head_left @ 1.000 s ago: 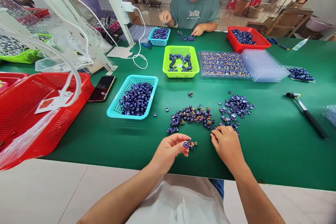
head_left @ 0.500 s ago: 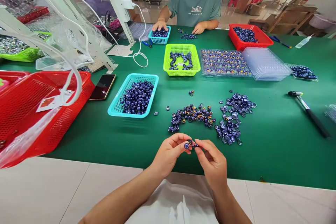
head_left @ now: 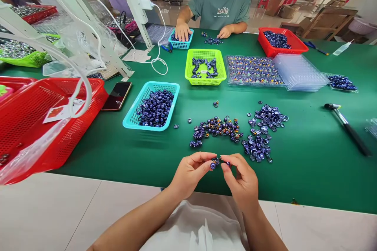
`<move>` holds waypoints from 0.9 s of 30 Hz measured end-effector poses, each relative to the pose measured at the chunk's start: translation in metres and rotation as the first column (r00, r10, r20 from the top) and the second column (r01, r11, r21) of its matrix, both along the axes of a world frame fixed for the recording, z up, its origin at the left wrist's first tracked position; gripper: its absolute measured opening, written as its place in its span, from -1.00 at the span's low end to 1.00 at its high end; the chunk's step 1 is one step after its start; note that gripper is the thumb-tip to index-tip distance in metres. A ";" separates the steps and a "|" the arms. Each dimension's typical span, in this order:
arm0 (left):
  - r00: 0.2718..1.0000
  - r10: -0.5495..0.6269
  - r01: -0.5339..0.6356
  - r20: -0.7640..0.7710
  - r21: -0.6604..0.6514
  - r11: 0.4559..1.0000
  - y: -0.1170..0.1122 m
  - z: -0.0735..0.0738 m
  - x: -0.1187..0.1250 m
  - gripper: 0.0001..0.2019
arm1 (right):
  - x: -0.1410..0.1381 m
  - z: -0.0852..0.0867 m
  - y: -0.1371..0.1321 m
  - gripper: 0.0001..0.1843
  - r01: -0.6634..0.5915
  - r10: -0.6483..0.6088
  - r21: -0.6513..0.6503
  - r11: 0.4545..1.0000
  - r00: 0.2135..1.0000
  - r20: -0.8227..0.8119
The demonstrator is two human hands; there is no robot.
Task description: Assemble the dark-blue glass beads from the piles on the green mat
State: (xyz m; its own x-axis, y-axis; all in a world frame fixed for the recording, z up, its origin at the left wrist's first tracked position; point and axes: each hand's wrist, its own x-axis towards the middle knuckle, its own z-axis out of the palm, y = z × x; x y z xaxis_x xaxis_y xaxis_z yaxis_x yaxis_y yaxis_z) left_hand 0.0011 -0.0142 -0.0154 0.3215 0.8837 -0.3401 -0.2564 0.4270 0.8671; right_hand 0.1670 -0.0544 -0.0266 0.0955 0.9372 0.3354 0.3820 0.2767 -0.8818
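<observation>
Between the thumb and fingers of my left hand (head_left: 190, 172) is a small shiny dark-blue rounded piece (head_left: 213, 165) with some orange on it. My right hand (head_left: 243, 180) pinches a small dark-blue piece (head_left: 226, 163), partly hidden by the fingertips. The two hands are close together above the front of the green table (head_left: 147, 157), with a narrow gap between the pieces. Just beyond them lies a pile of dark-blue and orange ring-like pieces (head_left: 222, 125). To its right are loose flat dark-blue discs (head_left: 257, 147).
A blue basket (head_left: 126, 121) of dark-blue pieces, a phone (head_left: 117, 96) and a red basket (head_left: 79, 125) stand left. Farther back are a lime basket (head_left: 190, 76) and filled clear trays (head_left: 255, 70). A hammer (head_left: 350, 129) lies right. Opposite, a co-worker (head_left: 219, 8) has a hand on a small basket.
My hands have drawn slightly apart, opening a gap between the pieces they hold. The co-worker's hand has shifted over the small blue basket. The view has moved slightly.
</observation>
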 end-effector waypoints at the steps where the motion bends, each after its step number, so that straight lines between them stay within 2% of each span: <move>1: 1.000 -0.008 0.008 -0.010 0.006 1.000 0.000 0.000 0.000 -0.75 | 0.001 0.001 0.001 -0.78 -0.024 0.024 0.000 1.000 1.000 0.020; 7: 0.987 -0.067 0.088 -0.148 0.141 0.986 -0.001 -0.005 -0.005 -0.80 | 0.010 -0.003 0.006 -0.77 -0.184 0.182 0.014 0.983 0.977 0.109; 9: 0.981 -0.077 0.104 -0.177 0.150 0.983 -0.001 -0.005 -0.005 -0.81 | 0.013 -0.006 0.008 -0.74 -0.223 0.214 0.045 0.974 0.966 0.146; 15: 0.976 -0.201 0.199 -0.089 -0.032 0.979 0.008 0.000 -0.006 -0.82 | 0.018 -0.006 0.011 -0.62 -0.334 0.266 0.228 0.914 0.921 0.285; 18: 0.978 -0.195 0.192 -0.079 -0.048 0.980 0.011 0.002 -0.006 -0.82 | 0.017 -0.006 0.008 -0.63 -0.311 0.243 0.233 0.921 0.929 0.279; 22: 0.991 -0.075 0.073 -0.111 -0.020 0.997 0.009 0.004 -0.003 -0.81 | 0.015 -0.010 0.001 -0.64 -0.214 0.149 0.229 0.950 0.951 0.270; 27: 0.994 0.008 -0.011 -0.108 -0.021 1.000 0.005 0.004 0.002 -0.78 | 0.012 -0.018 -0.004 -0.58 -0.184 0.046 0.318 0.930 0.917 0.396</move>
State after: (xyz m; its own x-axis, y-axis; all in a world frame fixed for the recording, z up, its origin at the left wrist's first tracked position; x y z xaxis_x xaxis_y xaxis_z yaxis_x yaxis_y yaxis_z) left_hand 0.0031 -0.0093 -0.0115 0.2737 0.8787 -0.3912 -0.1662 0.4439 0.8805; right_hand 0.1789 -0.0585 -0.0442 -0.2034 0.7536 0.6251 0.6116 0.5964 -0.5199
